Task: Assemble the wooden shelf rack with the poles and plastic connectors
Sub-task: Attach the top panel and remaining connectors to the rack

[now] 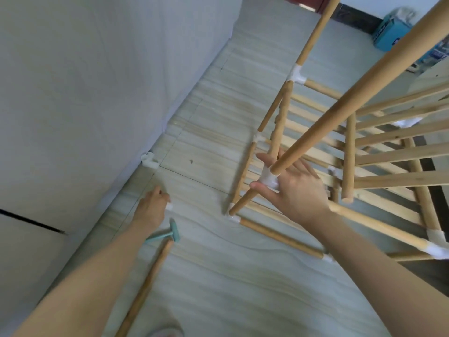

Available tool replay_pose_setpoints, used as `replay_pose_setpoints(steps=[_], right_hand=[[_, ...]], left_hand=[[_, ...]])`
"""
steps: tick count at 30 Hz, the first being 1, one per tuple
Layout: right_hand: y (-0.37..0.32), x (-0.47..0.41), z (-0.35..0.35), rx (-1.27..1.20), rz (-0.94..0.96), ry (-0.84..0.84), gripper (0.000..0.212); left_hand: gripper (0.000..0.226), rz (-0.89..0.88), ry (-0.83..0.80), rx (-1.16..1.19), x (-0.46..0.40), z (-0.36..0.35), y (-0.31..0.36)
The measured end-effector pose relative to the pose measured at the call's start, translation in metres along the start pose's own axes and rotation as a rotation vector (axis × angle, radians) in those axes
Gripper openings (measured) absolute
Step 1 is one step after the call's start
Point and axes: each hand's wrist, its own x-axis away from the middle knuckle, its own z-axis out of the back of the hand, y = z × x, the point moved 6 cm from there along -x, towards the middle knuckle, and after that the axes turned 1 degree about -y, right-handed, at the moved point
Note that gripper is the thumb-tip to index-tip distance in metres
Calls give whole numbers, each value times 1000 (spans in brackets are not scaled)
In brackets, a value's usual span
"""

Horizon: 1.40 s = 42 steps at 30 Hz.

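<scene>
The right hand point(295, 188) has its grip clasped round a white connector point(269, 180) on the half-built wooden rack point(379, 152), which stands on the floor point(218, 276). The left hand point(153, 203), low near the wall, pinches a small white connector piece point(169, 206) above a loose pole point(145, 285).

Pale tan round wooden poles point(345, 110) meet white plastic connectors point(297, 74) above a grey-and-beige streaked tile floor point(218, 276); a small teal plastic mallet point(170, 233) and a turquoise box point(391, 32) add colour.
</scene>
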Motion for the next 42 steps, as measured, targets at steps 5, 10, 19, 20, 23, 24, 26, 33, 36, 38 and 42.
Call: replay_pose_setpoints(steps=[5,10,19,20,23,24,26,33,36,38,42], right_hand=[[-1,5,-4,27,-13,-131,70],[-15,24,-6,74,23,-210,69],[-40,81,10,45,117,-366,71],[-44,89,12,37,125,-365,70],[-56,109,16,17,137,-385,69],[-60,115,17,1,137,-394,69],[-65,124,21,-47,126,-427,69],[-56,133,68,-323,4,-595,70],[-44,134,111,-388,-3,-543,47],[-36,136,146,-453,-24,-439,36],[-27,145,199,-815,-73,-215,28]], left_hand=[[36,-33,56,331,41,27,12],[30,-173,217,521,91,86,37],[28,-322,455,620,165,205,73],[27,-340,468,616,171,215,76],[29,-389,495,603,192,242,87],[30,-404,493,606,199,251,92],[32,-439,492,626,212,269,101],[34,-491,624,639,259,331,130],[38,-480,664,640,279,345,142],[41,-474,692,661,291,353,151],[40,-507,689,830,310,370,167]])
